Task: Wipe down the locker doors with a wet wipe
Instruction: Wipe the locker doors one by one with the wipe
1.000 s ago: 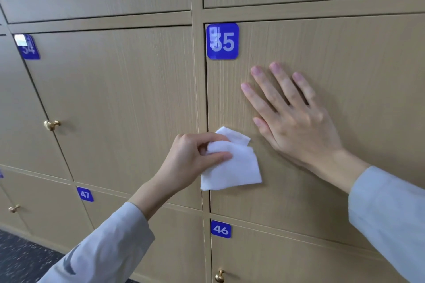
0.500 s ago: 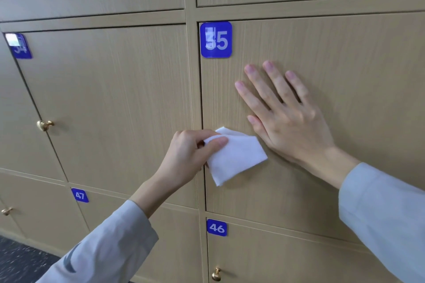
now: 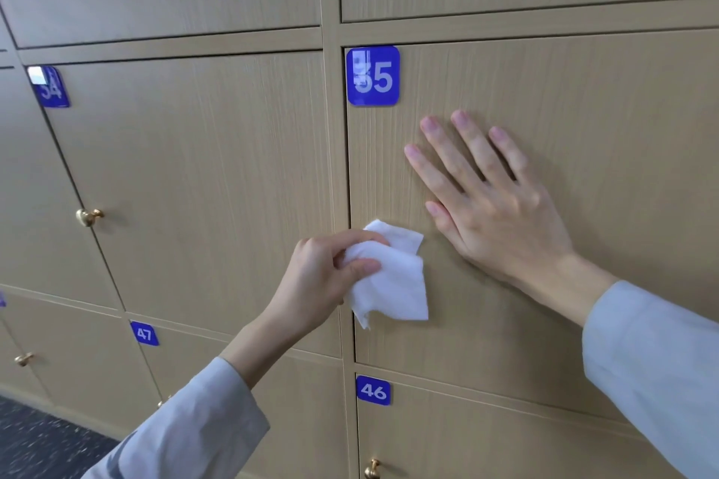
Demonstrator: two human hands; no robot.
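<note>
Left hand (image 3: 330,276) pinches wet wipe (image 3: 393,284) at its bunched edge, rest hanging vs. door 35 (image 3: 583,97); right hand (image 3: 498,214) flat, fingers spread. Wipe's light, limp, prob. slippery.

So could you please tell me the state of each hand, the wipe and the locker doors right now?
left hand: pinching the wipe
right hand: flat on door 35, fingers spread
wipe: crumpled, against door 35's left edge
door 35: closed
door 34: closed
</note>
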